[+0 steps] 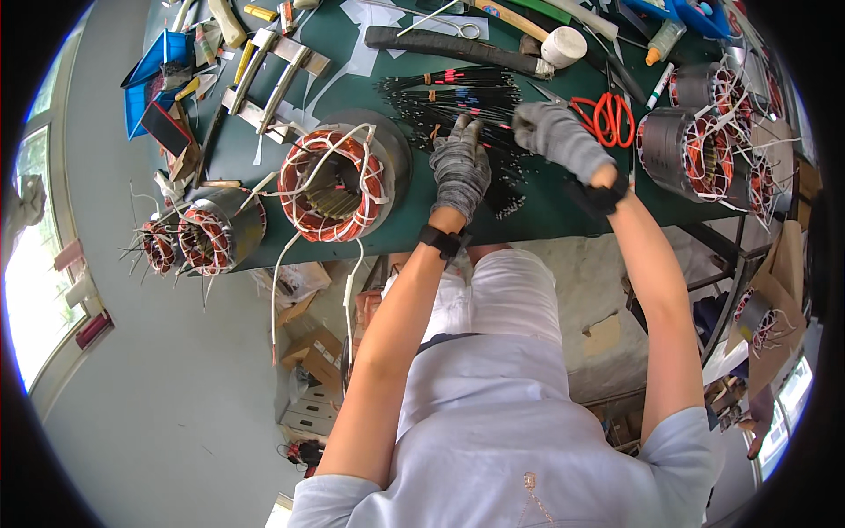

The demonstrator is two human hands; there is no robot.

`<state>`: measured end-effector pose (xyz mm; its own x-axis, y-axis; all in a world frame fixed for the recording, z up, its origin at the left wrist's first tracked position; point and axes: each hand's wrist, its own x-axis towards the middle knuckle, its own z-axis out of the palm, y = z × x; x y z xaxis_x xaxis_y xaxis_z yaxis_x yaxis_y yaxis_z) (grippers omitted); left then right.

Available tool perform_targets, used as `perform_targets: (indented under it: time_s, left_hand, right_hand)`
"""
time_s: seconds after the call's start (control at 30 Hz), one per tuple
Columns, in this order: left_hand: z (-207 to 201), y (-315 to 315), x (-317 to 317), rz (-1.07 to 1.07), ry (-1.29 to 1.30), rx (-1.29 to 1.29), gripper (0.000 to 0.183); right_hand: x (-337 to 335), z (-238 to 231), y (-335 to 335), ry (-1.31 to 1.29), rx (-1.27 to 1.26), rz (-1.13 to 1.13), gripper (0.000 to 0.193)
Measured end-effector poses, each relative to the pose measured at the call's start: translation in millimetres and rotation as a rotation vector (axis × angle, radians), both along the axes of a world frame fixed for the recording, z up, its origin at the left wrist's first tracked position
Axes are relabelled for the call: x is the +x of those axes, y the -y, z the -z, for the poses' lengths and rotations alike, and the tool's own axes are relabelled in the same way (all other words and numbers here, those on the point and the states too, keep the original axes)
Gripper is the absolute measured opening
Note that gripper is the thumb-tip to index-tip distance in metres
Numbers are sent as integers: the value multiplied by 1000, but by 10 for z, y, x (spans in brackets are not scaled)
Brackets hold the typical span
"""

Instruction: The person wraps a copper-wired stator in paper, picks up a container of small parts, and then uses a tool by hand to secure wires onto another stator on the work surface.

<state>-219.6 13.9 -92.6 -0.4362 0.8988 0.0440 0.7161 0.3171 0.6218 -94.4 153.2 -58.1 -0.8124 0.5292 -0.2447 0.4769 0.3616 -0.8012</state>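
Note:
Thin black wires [500, 180] with pale tips lie in bundles on the green table, some banded in red or blue. My left hand [460, 172], in a grey glove, rests on them with its fingers stretched forward and slightly apart. To the right, my right hand [563, 141], also gloved, hovers at the bundles' right edge. Its fingers are curled closed, and whatever they may hold is hidden. Just beyond that hand lie red-handled scissors [606, 119]. A motor stator [330, 185] with copper-red windings and white leads stands left of my left hand.
More stators stand at the left edge [220, 231] and the right edge [695, 154]. Along the back lie a white-headed mallet [563, 47], a dark wrapped bar [458, 51] and a metal frame [277, 79]. Blue bins [141, 92] sit far left. Loose leads hang over the front edge.

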Motion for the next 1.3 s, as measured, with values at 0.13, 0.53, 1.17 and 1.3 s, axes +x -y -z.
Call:
perform_targets:
  time_s: [0.13, 0.53, 1.17, 1.3]
  left_hand:
    - [-225, 27, 44, -182, 790, 196, 29]
    - [-1200, 1207, -160, 384, 487, 125, 12]
    - [-1835, 2285, -1286, 548, 246, 88, 23]
    - [-1861, 1839, -1030, 572, 405, 304, 20]
  right_hand:
    - [429, -503, 315, 82, -183, 71, 5]
    - [92, -1081, 1788, -124, 250, 239, 25]
    - [-544, -1549, 3173, -364, 543, 246, 32]
    - [-633, -1607, 3102, -400, 584, 403, 21]
